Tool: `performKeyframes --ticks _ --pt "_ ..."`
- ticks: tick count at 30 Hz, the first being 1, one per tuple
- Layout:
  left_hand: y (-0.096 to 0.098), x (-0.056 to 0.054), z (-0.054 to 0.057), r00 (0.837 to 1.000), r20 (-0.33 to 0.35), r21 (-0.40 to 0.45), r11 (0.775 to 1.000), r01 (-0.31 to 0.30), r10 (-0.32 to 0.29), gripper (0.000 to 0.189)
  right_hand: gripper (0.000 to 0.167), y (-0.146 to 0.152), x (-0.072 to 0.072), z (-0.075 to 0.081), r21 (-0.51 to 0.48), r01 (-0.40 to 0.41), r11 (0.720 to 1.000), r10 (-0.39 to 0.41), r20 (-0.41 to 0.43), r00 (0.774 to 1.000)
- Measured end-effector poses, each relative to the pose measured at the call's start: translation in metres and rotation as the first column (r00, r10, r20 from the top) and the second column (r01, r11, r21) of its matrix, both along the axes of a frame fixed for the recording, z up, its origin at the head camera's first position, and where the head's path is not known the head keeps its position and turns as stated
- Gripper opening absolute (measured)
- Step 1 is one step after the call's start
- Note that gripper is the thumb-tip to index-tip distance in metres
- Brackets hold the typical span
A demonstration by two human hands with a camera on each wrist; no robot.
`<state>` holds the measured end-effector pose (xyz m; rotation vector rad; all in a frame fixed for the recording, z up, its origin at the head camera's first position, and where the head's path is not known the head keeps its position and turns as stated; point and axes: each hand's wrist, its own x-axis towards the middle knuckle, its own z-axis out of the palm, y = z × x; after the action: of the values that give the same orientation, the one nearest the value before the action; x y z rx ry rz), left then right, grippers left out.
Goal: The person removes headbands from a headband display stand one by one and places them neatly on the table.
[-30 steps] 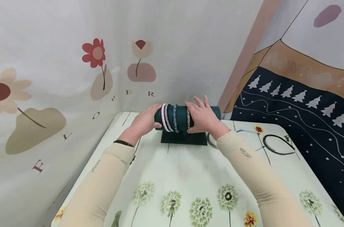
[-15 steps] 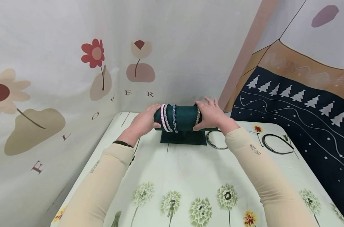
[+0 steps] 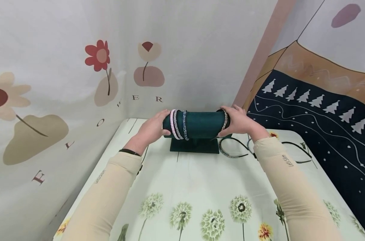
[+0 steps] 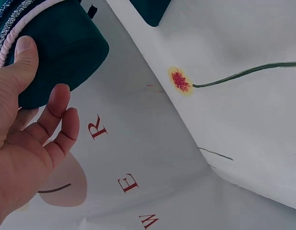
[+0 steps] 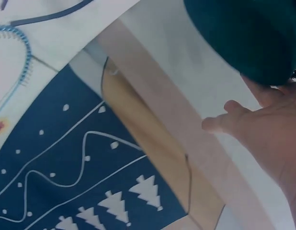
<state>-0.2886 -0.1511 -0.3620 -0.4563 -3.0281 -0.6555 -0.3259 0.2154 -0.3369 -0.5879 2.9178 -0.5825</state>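
Observation:
A dark green cylindrical headband stand [image 3: 204,124] is on the table, its flat base [image 3: 194,146] below. My left hand [image 3: 152,129] holds the roll's left end, thumb in front; the left wrist view shows some fingers curled under the green roll [image 4: 66,57]. Beside it sit a pink headband [image 3: 172,124], a silver glittery headband [image 3: 176,125] and a blue glittery headband [image 3: 185,125]. Towards the right end, my right hand [image 3: 238,121] grips a gold-silver glittery headband [image 3: 225,119] around the roll, thumb at its front. The other fingers lie behind, partly hidden.
More headbands lie on the table to the right: a dark toothed headband [image 3: 227,155], a black headband [image 3: 304,150] and a light blue headband [image 5: 28,52]. A patterned cloth wall [image 3: 182,73] rises behind the stand.
My right hand has slid right along the roll, taking the gold-silver headband from near the middle to near the right end. My left hand stays at the left end.

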Motion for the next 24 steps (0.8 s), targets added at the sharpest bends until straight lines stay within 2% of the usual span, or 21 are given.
performKeyframes --ticks 16,24 --pt "0.001 -0.001 0.0 1.0 0.006 0.001 1.0 -0.008 0.008 0.091 0.119 0.04 -0.001 -0.004 -0.15 0.079 0.986 -0.052 0.178 0.983" --pt "0.0 -0.002 -0.001 1.0 0.009 -0.005 1.0 -0.004 0.004 0.091 0.125 0.062 0.004 -0.019 -0.182 0.122 0.976 -0.076 0.242 0.967"
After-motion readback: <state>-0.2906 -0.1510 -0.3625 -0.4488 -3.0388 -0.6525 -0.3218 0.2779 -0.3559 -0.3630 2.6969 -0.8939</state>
